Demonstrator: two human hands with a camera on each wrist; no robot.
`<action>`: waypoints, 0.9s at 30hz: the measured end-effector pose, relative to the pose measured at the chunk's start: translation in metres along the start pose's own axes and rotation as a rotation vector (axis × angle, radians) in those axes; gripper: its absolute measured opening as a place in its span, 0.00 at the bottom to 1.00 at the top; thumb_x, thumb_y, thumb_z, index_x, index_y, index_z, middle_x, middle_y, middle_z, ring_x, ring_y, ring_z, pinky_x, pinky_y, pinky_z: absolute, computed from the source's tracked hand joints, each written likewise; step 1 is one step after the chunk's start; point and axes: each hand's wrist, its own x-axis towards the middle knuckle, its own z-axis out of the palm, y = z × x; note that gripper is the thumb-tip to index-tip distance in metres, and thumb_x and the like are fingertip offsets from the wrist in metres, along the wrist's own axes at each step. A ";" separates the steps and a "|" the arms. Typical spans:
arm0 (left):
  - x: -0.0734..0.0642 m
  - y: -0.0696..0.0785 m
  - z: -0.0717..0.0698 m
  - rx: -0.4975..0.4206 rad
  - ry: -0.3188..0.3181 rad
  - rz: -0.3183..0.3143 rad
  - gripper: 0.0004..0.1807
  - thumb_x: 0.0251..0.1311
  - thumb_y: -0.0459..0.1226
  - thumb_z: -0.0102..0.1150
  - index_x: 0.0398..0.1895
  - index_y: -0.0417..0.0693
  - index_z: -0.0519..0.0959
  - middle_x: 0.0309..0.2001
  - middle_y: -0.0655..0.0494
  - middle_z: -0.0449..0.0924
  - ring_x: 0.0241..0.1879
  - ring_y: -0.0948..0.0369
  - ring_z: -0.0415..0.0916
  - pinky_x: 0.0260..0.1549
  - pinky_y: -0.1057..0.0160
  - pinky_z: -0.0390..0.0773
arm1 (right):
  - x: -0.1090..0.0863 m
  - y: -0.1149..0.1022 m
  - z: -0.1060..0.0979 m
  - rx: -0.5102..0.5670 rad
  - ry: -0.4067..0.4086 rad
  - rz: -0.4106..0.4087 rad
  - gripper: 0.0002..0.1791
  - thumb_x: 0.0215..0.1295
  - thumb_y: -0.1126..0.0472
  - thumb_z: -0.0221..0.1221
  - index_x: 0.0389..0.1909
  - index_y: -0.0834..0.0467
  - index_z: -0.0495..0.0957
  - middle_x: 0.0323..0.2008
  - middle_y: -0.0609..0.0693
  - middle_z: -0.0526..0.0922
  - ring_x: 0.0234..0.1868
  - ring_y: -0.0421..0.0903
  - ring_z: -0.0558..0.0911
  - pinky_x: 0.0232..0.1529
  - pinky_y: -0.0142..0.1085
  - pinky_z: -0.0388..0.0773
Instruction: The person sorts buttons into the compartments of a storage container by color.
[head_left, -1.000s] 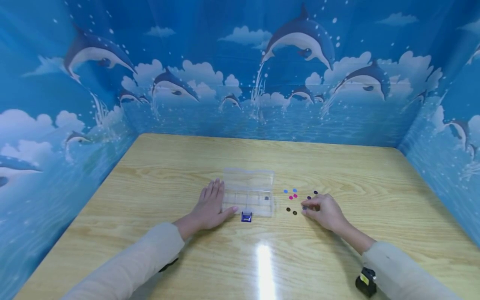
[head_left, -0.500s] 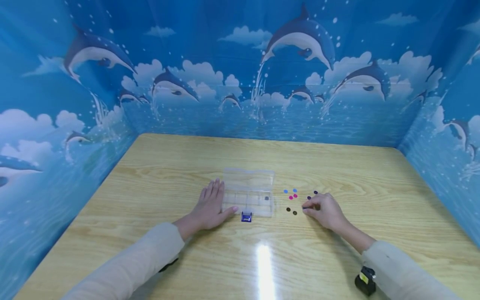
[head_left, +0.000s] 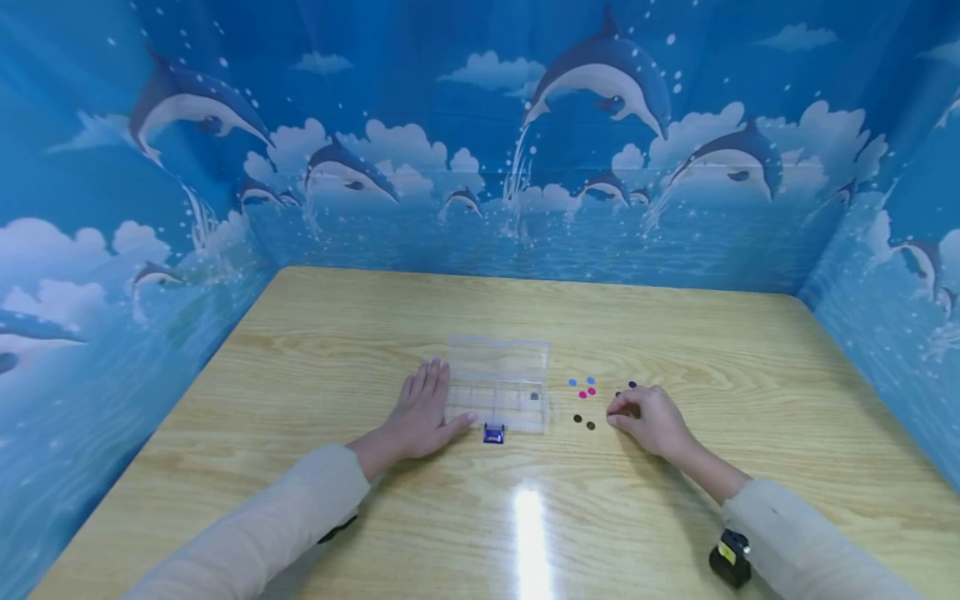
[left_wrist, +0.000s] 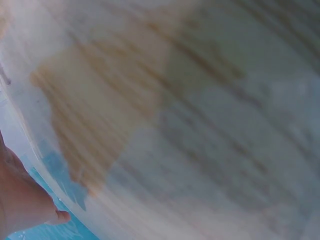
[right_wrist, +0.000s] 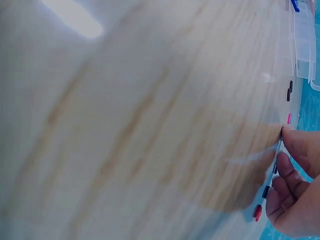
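Note:
A clear plastic divided box (head_left: 517,421) lies with its lid (head_left: 498,358) folded back and a blue latch (head_left: 493,434) at the front. One grey button (head_left: 534,397) sits in a right-hand compartment. My left hand (head_left: 420,417) rests beside the box's left side, fingers straight, thumb at its front edge. To the right, my right hand (head_left: 651,422) pinches a small dark button at the table, now mostly hidden by the thumb and forefinger. Nearby lie blue buttons (head_left: 572,382), pink buttons (head_left: 582,395), black buttons (head_left: 591,426) and dark purple buttons (head_left: 632,385).
The wood-grain table (head_left: 360,333) is bounded by a blue dolphin-print curtain (head_left: 480,167) at the back and sides. A red button (right_wrist: 257,212) shows beside the right hand in the right wrist view. Light glares off the table's front.
My right thumb and forefinger have closed over the dark blue button that showed between them a second ago. The left hand and the box have stayed in place.

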 end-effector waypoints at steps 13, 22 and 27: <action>-0.001 0.002 -0.002 0.000 -0.007 -0.008 0.49 0.64 0.61 0.36 0.71 0.33 0.36 0.72 0.35 0.30 0.72 0.42 0.29 0.70 0.44 0.37 | 0.002 -0.001 0.000 0.033 -0.022 0.055 0.05 0.51 0.68 0.65 0.22 0.58 0.79 0.22 0.46 0.79 0.29 0.41 0.71 0.33 0.31 0.65; -0.001 0.001 -0.001 0.004 -0.004 -0.009 0.49 0.64 0.62 0.35 0.71 0.32 0.36 0.72 0.35 0.30 0.72 0.42 0.29 0.70 0.44 0.37 | 0.002 -0.002 0.001 0.074 -0.037 0.075 0.03 0.52 0.68 0.64 0.23 0.60 0.79 0.22 0.47 0.80 0.27 0.39 0.72 0.30 0.29 0.69; -0.001 0.001 -0.001 0.009 -0.005 -0.010 0.49 0.64 0.62 0.35 0.71 0.33 0.36 0.72 0.35 0.30 0.72 0.42 0.30 0.70 0.44 0.37 | 0.002 -0.002 0.003 0.090 -0.046 0.081 0.02 0.53 0.66 0.63 0.24 0.60 0.80 0.23 0.47 0.80 0.28 0.40 0.73 0.32 0.30 0.70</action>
